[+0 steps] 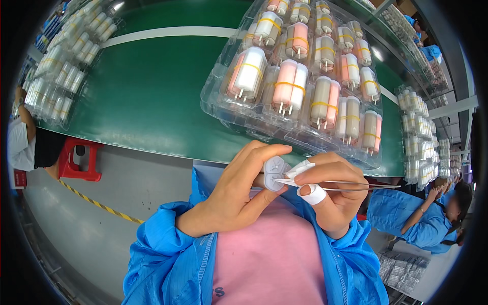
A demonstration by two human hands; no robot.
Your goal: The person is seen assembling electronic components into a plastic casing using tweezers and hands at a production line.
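My left hand (pixel 229 195) is closed around a small bundle with a pale grey, lobed end face (pixel 274 170) turned up toward me. In my right hand (pixel 335 198) is a pair of metal tweezers (pixel 351 184), pinched between fingers and thumb. White wraps cover a fingertip and the thumb (pixel 311 194) of that hand. The tweezer tips are at the lobed end face; whether they grip anything there is too small to tell. Just beyond both hands stands a stacked clear plastic tray (pixel 239 119) holding banded bundles of white, pink and grey tubes (pixel 290 86) with thin pins.
A green work surface (pixel 152 91) with a white stripe runs ahead of me. More trays of tubes stand at the left (pixel 66 66) and right (pixel 419 137). A red stool (pixel 81 160) is at left. Co-workers sit on both sides, one in a blue smock (pixel 432 218) at right.
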